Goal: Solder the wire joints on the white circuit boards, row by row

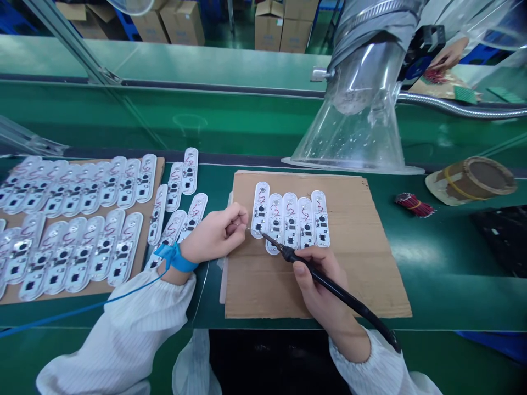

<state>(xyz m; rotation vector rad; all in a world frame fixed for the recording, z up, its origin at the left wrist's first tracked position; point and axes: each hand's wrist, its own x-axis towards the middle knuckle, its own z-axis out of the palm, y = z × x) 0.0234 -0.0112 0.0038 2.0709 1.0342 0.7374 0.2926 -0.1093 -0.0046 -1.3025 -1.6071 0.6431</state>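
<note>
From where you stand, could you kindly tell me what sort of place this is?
It looks like an electronics factory assembly line, probably a soldering station: a soldering iron sits in the right hand, white circuit boards lie in rows on cardboard, and a clear fume hood stands over the green bench.

Above the rough, matt brown cardboard sheet (pixel 370 285), the soldering iron (pixel 337 291) has a smooth black plastic handle and the solder wire (pixel 242 225) looks like bright metal. On the sheet, the circuit boards (pixel 304 222) are glossy white.
</note>
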